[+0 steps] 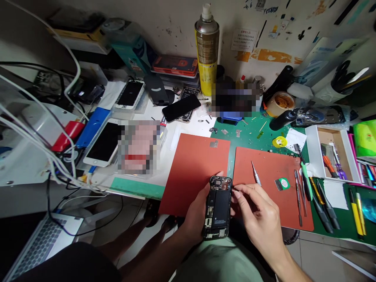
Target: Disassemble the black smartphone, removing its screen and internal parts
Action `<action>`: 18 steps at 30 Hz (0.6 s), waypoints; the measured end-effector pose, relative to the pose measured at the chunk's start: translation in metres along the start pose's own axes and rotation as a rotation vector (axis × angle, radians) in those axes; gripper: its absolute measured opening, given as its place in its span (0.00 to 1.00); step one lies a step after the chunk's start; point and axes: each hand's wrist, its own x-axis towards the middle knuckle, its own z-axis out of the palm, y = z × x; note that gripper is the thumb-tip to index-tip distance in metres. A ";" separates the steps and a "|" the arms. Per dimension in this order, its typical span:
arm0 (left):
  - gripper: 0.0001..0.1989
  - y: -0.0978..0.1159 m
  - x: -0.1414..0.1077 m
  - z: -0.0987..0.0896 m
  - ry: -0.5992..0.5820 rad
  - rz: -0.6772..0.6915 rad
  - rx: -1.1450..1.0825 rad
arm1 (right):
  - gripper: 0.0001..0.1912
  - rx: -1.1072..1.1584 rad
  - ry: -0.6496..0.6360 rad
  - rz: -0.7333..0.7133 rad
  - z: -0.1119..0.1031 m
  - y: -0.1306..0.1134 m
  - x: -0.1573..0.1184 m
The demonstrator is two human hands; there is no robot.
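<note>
An opened smartphone (221,209), its battery and inner boards bare, is held upright near the bench's front edge. My left hand (196,211) wraps round its left side and back. At the phone's upper right edge, my right hand (261,213) has thumb and forefinger pinched together; whatever is between them is too small to make out. A slim metal tool with a pointed tip (255,172) shows just beyond the right hand's knuckles, its lower end hidden; I cannot tell whether the hand touches it. Under and behind the hands are two reddish-brown mats (194,168).
Tweezers (303,192), a green-handled brush (306,182) and other slim tools lie at right, near a white box (314,156). A yellow spray can (207,51) stands at the back. Several phones, including a white one (104,143), and loose cables (38,137) occupy the left.
</note>
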 end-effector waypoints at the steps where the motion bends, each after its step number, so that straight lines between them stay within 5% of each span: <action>1: 0.36 0.000 0.002 0.001 0.004 -0.031 -0.067 | 0.09 0.026 0.005 0.003 0.000 0.001 -0.003; 18: 0.37 -0.003 0.006 -0.006 -0.076 -0.047 -0.060 | 0.08 0.068 0.083 -0.014 0.004 -0.008 -0.007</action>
